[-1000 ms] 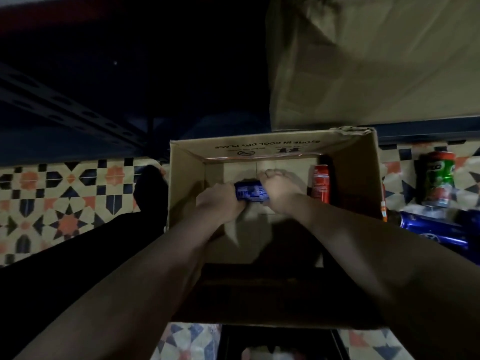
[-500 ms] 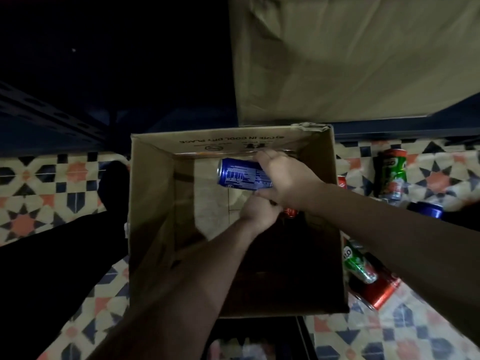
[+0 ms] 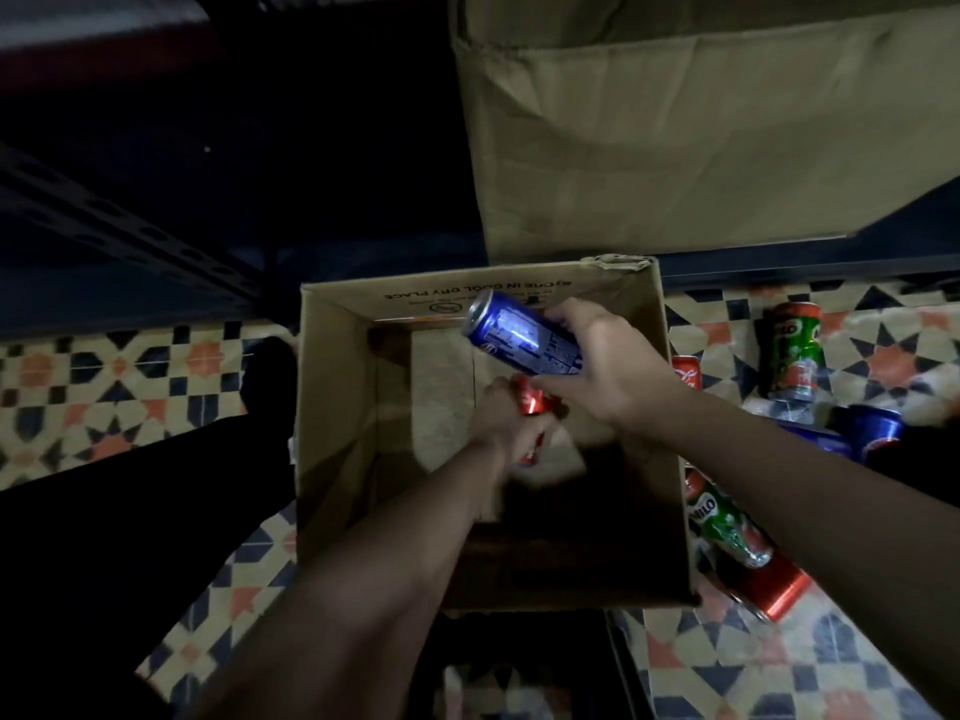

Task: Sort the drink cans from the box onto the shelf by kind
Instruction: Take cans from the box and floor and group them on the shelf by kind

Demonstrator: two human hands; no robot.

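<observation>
Dim patterned floor tiles (image 3: 104, 376) surround the box (image 3: 332, 407). Right hand (image 3: 613, 376) grips a blue can (image 3: 519, 335) lifted clear; below it, left hand (image 3: 498, 418) clutches a red can (image 3: 532, 400) (likely both bound shelfward).

Setting: a stockroom or the storage corner of a small shop, probably; the light is dim and little beyond the floor is seen.

Evidence noted:
- Dark metal shelving upright (image 3: 119, 226) with slotted holes, of the boltless racking kind, seen at upper left.
- Large cardboard carton (image 3: 701, 122) stored on the rack at upper right.
- Open cardboard box (image 3: 332, 407) set on the floor, printed "STORE IN COOL DRY PLACE" on its far flap.
- Patterned floor tiles (image 3: 104, 376) in cream, orange and navy star motifs.
- Loose stock laid out on the tiles right of the box: an upright Milo can (image 3: 789, 350), a lying Milo can (image 3: 727, 522), blue cans (image 3: 878, 433) and a red can (image 3: 774, 589).
</observation>
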